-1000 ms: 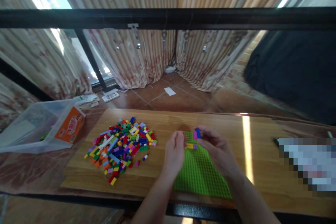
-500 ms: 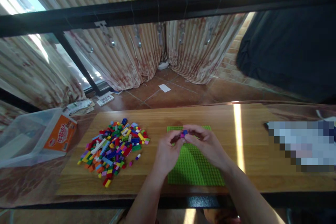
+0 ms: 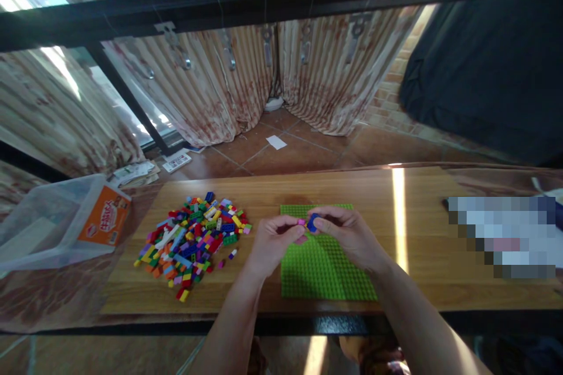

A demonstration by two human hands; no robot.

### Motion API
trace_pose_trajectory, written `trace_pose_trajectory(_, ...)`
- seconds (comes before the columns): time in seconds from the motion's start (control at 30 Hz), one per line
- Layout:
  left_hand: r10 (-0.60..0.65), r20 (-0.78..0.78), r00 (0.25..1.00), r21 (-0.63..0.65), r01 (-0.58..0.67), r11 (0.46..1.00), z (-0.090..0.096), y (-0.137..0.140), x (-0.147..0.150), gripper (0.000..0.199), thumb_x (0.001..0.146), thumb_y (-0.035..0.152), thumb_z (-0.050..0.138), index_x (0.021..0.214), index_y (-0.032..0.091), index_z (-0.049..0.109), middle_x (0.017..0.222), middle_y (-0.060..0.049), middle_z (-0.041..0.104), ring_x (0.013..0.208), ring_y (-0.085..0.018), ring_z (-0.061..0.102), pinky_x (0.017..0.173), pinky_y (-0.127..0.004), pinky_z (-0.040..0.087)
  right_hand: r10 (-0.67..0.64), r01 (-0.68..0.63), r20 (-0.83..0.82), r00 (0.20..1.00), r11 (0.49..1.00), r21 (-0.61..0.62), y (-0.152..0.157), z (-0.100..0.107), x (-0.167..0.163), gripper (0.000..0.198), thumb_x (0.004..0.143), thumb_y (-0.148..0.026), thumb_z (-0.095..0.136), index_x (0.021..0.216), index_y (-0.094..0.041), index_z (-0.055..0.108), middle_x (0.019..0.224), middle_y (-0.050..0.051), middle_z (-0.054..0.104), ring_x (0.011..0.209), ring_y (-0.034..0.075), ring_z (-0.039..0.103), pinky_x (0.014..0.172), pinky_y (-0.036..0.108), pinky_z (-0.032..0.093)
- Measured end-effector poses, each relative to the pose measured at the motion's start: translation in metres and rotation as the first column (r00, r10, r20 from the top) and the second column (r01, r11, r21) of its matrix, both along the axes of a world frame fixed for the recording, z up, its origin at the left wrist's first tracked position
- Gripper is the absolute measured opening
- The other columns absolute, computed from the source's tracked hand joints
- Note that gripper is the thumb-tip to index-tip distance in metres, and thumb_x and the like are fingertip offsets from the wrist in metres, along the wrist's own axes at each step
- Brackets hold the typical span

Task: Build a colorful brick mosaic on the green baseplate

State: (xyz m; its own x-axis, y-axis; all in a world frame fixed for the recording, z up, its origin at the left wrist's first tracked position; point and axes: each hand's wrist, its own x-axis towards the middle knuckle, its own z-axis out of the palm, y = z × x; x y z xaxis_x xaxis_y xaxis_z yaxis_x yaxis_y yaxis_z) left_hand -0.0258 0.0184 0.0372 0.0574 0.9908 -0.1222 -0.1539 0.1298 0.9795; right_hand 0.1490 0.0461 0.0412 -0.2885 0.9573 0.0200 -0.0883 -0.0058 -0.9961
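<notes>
My left hand (image 3: 273, 244) pinches a small pink brick (image 3: 301, 222) between thumb and fingertips. Just to its right, my right hand (image 3: 345, 228) grips a blue brick piece (image 3: 313, 222), whose exact shape is partly covered by the fingers. A tiny orange or yellow spot shows between the two pieces; whether they touch I cannot tell. Both hands hover over the upper part of a green studded baseplate (image 3: 325, 275), which lies flat on the wooden board.
A heap of mixed coloured bricks (image 3: 193, 243) covers the wooden board (image 3: 422, 234) on the left, with a few loose ones beside it. Further left stands a clear plastic bin (image 3: 48, 228) with an orange label. A pixelated patch (image 3: 510, 234) lies at right.
My hands have moved slightly apart. The pink and blue pieces, close together before, now show separately, pink in the left hand and blue in the right. The view has tilted slightly.
</notes>
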Motion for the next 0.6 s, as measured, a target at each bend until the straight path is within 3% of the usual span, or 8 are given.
trace_pose_trajectory(0.1,0.07,-0.31,0.948,0.109,-0.038,0.993,-0.003,0.003,-0.017,0.016,0.079,0.029,0.067,0.085,0.015,0.073,0.076,-0.003,0.072,0.068,-0.015,0.065,0.067,-0.027,0.052,-0.044,0.04,0.098,0.994,0.998,0.046,0.005,-0.007,0.007,0.022,0.074,-0.038,0.073,0.089,-0.021,0.073,0.078,0.002,0.073,0.071,0.015,0.065,0.071,0.032,0.053)
trace_pose_trajectory(0.17,0.139,-0.586,0.798,0.214,-0.013,0.977,-0.004,0.004,-0.03,0.011,0.082,0.022,0.063,0.082,0.016,0.072,0.08,-0.004,0.073,0.073,-0.015,0.065,0.072,-0.028,0.05,-0.11,0.095,0.211,0.971,0.992,0.079,0.01,-0.014,0.014,0.022,0.072,-0.036,0.072,0.088,-0.021,0.073,0.081,0.002,0.073,0.075,0.017,0.067,0.075,0.034,0.053)
trace_pose_trajectory(0.23,0.162,-0.756,0.634,0.256,0.059,0.965,-0.004,0.003,-0.041,0.012,0.083,0.019,0.06,0.081,0.017,0.071,0.081,-0.004,0.072,0.075,-0.016,0.064,0.073,-0.028,0.048,-0.171,0.143,0.336,0.926,0.984,0.107,0.013,-0.022,0.022,0.022,0.071,-0.034,0.071,0.088,-0.021,0.072,0.084,0.003,0.075,0.079,0.019,0.068,0.079,0.037,0.053)
trace_pose_trajectory(0.33,0.176,-0.86,0.48,0.258,0.11,0.96,-0.005,0.0,-0.052,0.011,0.085,0.017,0.059,0.081,0.016,0.07,0.081,-0.005,0.071,0.073,-0.016,0.063,0.072,-0.028,0.047,-0.172,0.125,0.472,0.865,0.984,0.128,0.017,-0.031,0.031,0.02,0.071,-0.03,0.068,0.09,-0.022,0.072,0.086,0.004,0.075,0.083,0.021,0.07,0.083,0.038,0.053)
trace_pose_trajectory(0.6,0.114,-0.968,0.226,0.133,0.068,0.989,-0.006,-0.001,-0.059,0.014,0.084,0.011,0.055,0.082,0.015,0.069,0.088,-0.008,0.07,0.078,-0.019,0.064,0.074,-0.03,0.048,-0.131,0.039,0.568,0.812,0.985,0.17,0.015,-0.032,0.036,0.018,0.074,-0.022,0.063,0.089,-0.021,0.07,0.089,0.004,0.073,0.081,0.019,0.069,0.08,0.035,0.054)
